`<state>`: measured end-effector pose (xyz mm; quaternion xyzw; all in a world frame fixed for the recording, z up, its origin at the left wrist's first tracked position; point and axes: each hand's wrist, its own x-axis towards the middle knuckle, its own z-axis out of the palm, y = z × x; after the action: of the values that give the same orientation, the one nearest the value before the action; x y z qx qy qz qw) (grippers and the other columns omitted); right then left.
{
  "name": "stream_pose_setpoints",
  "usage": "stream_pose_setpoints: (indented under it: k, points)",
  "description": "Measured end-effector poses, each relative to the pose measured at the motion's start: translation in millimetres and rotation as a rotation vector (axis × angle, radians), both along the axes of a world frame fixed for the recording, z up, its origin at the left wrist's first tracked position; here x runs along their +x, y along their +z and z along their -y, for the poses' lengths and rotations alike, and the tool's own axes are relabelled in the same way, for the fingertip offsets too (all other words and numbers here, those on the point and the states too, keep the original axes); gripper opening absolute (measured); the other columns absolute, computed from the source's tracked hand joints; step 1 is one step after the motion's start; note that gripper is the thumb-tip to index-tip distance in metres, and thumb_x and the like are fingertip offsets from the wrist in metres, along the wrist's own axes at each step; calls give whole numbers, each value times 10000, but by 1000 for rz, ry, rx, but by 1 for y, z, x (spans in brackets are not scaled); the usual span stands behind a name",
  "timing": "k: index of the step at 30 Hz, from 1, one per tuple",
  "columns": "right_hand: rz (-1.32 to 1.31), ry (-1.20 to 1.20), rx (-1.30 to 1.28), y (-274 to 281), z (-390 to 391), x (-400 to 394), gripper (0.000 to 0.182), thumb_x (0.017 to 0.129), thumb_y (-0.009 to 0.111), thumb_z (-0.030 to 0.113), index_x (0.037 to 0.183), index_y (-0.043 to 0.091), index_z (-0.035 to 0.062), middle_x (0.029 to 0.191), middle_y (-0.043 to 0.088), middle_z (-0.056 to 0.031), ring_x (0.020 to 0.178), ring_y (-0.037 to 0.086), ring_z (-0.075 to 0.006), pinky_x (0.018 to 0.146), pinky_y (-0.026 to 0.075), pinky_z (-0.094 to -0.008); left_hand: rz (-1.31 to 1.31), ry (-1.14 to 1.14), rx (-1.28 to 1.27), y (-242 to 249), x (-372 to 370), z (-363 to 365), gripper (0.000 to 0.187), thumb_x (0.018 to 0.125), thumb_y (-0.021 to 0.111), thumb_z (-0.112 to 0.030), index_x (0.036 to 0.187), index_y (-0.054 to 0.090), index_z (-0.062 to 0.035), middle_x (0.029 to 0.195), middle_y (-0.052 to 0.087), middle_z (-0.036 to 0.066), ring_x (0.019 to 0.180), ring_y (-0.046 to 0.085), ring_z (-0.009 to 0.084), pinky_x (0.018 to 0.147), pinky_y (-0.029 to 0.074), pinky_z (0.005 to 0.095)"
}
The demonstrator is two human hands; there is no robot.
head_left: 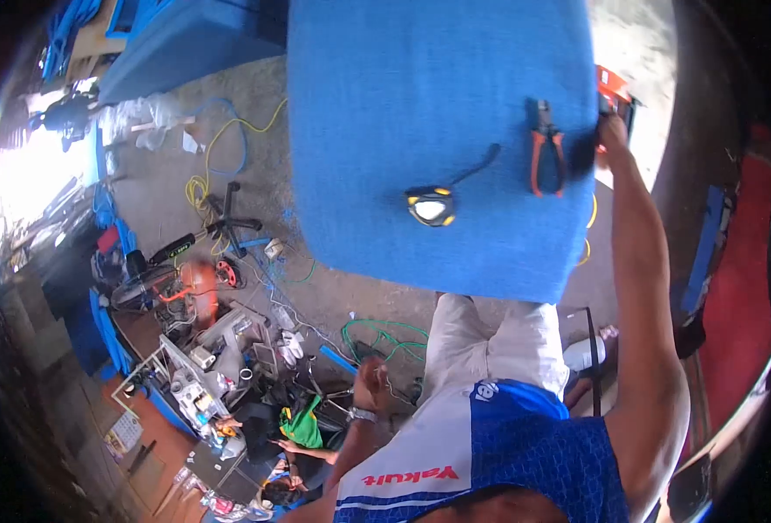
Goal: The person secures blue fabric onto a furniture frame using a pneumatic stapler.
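A large blue fabric-covered panel point(385, 113) lies in front of me. At its right edge, my right hand point(613, 135) is closed around an orange-red and black tool point(612, 84); blur hides its exact kind. Close by on the fabric are pliers point(546, 152) with red-and-black handles. A yellow-and-black tape measure point(431, 207) rests nearer the middle, with a dark strap trailing from it. My left hand point(370, 386) hangs low beside my body, away from the panel, fingers loosely bent and nothing visible in them.
Yellow hose point(195, 187) and green cord point(385, 336) run over the concrete floor. An upturned chair base point(228, 222) stands at left. Beyond it is a cluttered workbench with a sewing machine point(195, 401), where another person in a green garment point(302, 424) sits.
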<state>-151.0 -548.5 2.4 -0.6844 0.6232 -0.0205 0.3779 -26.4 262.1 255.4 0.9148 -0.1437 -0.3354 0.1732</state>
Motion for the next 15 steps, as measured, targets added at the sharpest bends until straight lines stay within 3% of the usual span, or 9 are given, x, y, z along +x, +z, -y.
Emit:
stream_pose_setpoints:
  k: [5, 6, 7, 8, 9, 12, 14, 15]
  points:
    - [160, -163, 208, 37, -31, -52, 331, 972, 599, 378, 892, 679, 67, 712, 623, -57, 619, 603, -172, 549, 483, -363, 455, -388, -256, -28, 197, 54, 501, 1017, 536, -215, 1443, 433, 28, 1464, 474, 277, 1334, 478, 448, 1122, 380, 508]
    - [219, -233, 264, 52, -45, -69, 333, 974, 608, 386, 876, 678, 76, 688, 614, -35, 595, 592, -145, 529, 478, -347, 460, -394, -189, -30, 237, 72, 507, 1005, 545, -213, 1434, 434, 32, 1468, 455, 290, 1369, 428, 462, 1146, 342, 519]
    - [-91, -171, 20, 68, -61, -80, 335, 975, 614, 370, 917, 698, 52, 676, 598, -43, 540, 566, -121, 493, 449, -304, 493, -422, -132, -33, 273, 90, 514, 997, 553, -215, 1435, 433, 25, 1484, 435, 285, 1378, 408, 471, 1147, 338, 525]
    - [83, -97, -48, 47, -74, -138, 349, 981, 603, 371, 1019, 727, 47, 678, 594, -74, 553, 570, -134, 503, 449, -320, 529, -452, -81, -38, 304, 113, 521, 988, 561, -218, 1435, 432, 18, 1499, 414, 280, 1387, 388, 480, 1148, 334, 531]
    - [73, -180, -25, 76, -98, -144, 346, 971, 619, 391, 965, 693, 53, 685, 582, -55, 563, 557, -128, 512, 440, -315, 575, -485, -112, -47, 331, 136, 528, 981, 570, -227, 1434, 434, 9, 1517, 388, 271, 1394, 368, 488, 1149, 329, 538]
    - [107, -404, 12, 142, -197, -167, 412, 941, 668, 452, 802, 591, 72, 707, 548, 0, 591, 517, -111, 539, 412, -302, 689, -597, -143, -67, 361, 200, 585, 956, 603, -289, 1451, 430, -30, 1559, 333, 245, 1422, 306, 510, 1160, 298, 565]
    - [96, -508, 40, 168, -265, -185, 450, 928, 679, 514, 879, 654, 66, 737, 545, 14, 649, 494, -97, 577, 403, -281, 665, -660, -191, -90, 352, 231, 683, 945, 603, -380, 1491, 383, -32, 1588, 290, 239, 1462, 234, 504, 1176, 221, 620]
    - [135, -534, 77, 176, -301, -196, 460, 923, 681, 524, 851, 638, 72, 736, 541, 15, 645, 489, -96, 575, 400, -279, 676, -657, -163, -103, 336, 239, 711, 946, 592, -406, 1505, 361, -31, 1600, 271, 233, 1473, 211, 497, 1175, 196, 641]
